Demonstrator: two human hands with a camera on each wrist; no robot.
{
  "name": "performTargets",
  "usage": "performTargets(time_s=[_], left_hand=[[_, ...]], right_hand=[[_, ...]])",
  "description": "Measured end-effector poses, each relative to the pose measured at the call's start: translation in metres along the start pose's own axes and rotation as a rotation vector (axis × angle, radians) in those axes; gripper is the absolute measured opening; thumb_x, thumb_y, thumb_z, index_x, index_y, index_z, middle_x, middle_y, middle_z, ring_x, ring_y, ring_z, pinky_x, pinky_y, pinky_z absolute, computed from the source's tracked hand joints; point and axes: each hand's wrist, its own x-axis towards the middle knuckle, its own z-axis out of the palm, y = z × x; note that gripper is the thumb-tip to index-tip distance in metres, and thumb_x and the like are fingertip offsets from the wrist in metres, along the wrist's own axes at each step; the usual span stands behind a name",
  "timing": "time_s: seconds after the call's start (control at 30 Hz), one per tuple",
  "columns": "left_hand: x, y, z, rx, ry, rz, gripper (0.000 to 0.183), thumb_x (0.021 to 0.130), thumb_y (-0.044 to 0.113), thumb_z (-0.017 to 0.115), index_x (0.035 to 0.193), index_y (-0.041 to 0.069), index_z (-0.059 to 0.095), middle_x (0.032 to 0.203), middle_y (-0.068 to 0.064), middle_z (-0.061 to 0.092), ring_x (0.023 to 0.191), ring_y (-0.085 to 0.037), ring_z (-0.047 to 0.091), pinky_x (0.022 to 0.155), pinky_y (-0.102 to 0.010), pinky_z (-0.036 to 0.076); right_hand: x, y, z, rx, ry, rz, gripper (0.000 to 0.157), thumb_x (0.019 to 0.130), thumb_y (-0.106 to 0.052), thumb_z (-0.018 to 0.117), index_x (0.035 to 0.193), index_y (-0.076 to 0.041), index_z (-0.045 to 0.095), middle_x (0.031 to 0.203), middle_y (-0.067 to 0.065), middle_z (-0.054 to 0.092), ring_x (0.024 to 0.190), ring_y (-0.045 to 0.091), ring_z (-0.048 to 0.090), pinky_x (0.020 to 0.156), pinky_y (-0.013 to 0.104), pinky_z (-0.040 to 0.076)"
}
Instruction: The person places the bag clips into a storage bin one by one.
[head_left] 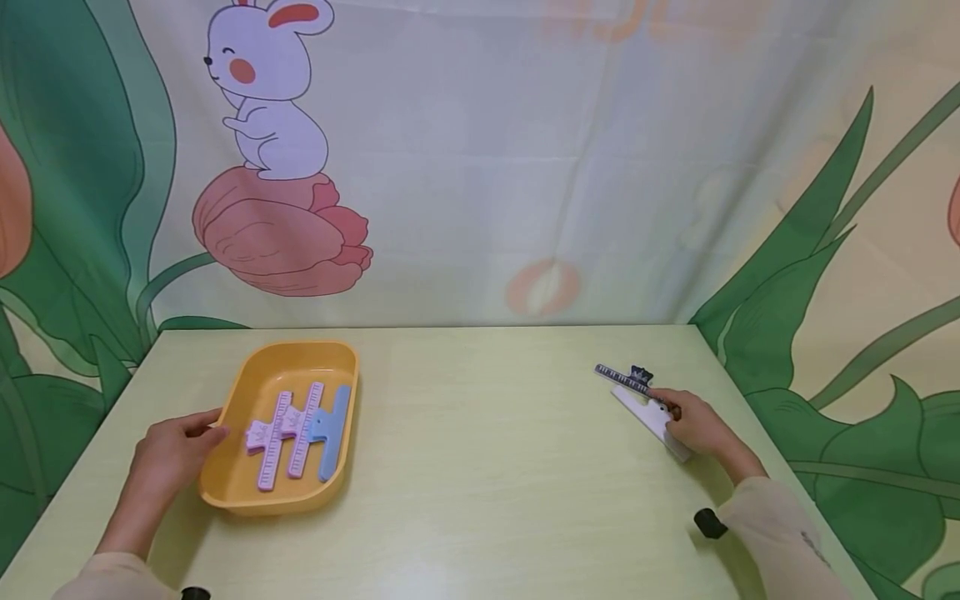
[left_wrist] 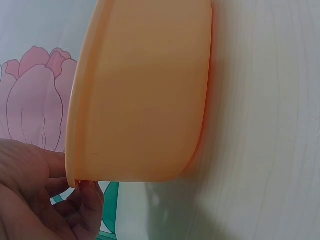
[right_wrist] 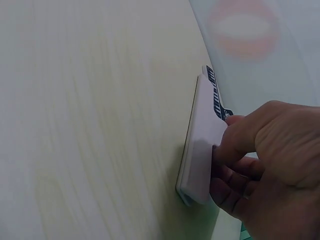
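At the left, my left hand (head_left: 172, 450) grips the rim of a yellow tray (head_left: 225, 492), thumb on the edge and fingers at the side; the left wrist view has the tray's outer wall (left_wrist: 145, 100). Lying in the tray are two pink ruler-marked clips, one (head_left: 274, 442) beside the other (head_left: 306, 433), and a blue clip (head_left: 334, 433). On the right, my right hand (head_left: 701, 429) pinches the handle of a white wide-jawed clip (right_wrist: 200, 140), partly hidden by the fingers. Just beyond it lies a black ruler-marked clip (head_left: 624, 379).
The pale wooden table (head_left: 480, 450) stretches between the tray and the two clips at the right. Its far edge meets a printed curtain (head_left: 465, 167) with a rabbit and flowers.
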Motion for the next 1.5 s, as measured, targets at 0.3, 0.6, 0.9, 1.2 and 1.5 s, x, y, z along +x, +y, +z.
performTargets(time_s=[0.3, 0.6, 0.9, 1.2, 1.5], left_hand=[[0.001, 0.002, 0.000, 0.006, 0.006, -0.007, 0.055, 0.109, 0.023, 0.053, 0.150, -0.010, 0.039, 0.144, -0.040, 0.046, 0.109, -0.043, 0.058, 0.085, -0.043, 0.056], [-0.001, 0.001, 0.000, -0.002, 0.001, -0.004, 0.056, 0.108, 0.024, 0.054, 0.150, -0.010, 0.040, 0.144, -0.041, 0.045, 0.115, -0.047, 0.057, 0.092, -0.050, 0.054], [-0.001, 0.001, 0.000, -0.005, -0.008, -0.015, 0.057, 0.108, 0.026, 0.053, 0.151, -0.009, 0.038, 0.144, -0.041, 0.044, 0.117, -0.048, 0.055, 0.095, -0.052, 0.053], [0.001, -0.001, 0.001, -0.002, -0.013, -0.019, 0.058, 0.108, 0.027, 0.054, 0.151, -0.008, 0.039, 0.143, -0.041, 0.045, 0.114, -0.046, 0.057, 0.091, -0.050, 0.054], [0.000, 0.001, -0.001, 0.002, -0.018, -0.014, 0.057, 0.108, 0.026, 0.053, 0.151, -0.009, 0.039, 0.143, -0.041, 0.046, 0.113, -0.046, 0.057, 0.091, -0.050, 0.054]], right_hand=[[0.002, 0.004, 0.001, -0.004, -0.027, 0.001, 0.056, 0.085, 0.017, 0.058, 0.141, 0.008, 0.057, 0.103, 0.016, 0.057, 0.089, 0.027, 0.048, 0.069, 0.033, 0.040], [-0.002, 0.002, -0.003, 0.025, -0.057, -0.066, 0.052, 0.084, 0.012, 0.065, 0.135, 0.012, 0.059, 0.098, 0.012, 0.060, 0.086, 0.023, 0.050, 0.071, 0.032, 0.043], [-0.007, 0.001, -0.007, 0.036, -0.082, -0.034, 0.048, 0.088, 0.002, 0.072, 0.134, 0.009, 0.059, 0.120, 0.022, 0.063, 0.100, 0.029, 0.055, 0.086, 0.043, 0.050], [-0.012, -0.003, -0.009, 0.086, -0.071, -0.029, 0.049, 0.090, -0.004, 0.074, 0.134, 0.009, 0.058, 0.127, 0.027, 0.062, 0.111, 0.038, 0.062, 0.092, 0.049, 0.053], [-0.019, -0.016, -0.009, 0.263, -0.054, -0.060, 0.054, 0.093, -0.008, 0.076, 0.139, 0.011, 0.054, 0.122, 0.022, 0.064, 0.105, 0.028, 0.061, 0.083, 0.029, 0.053]])
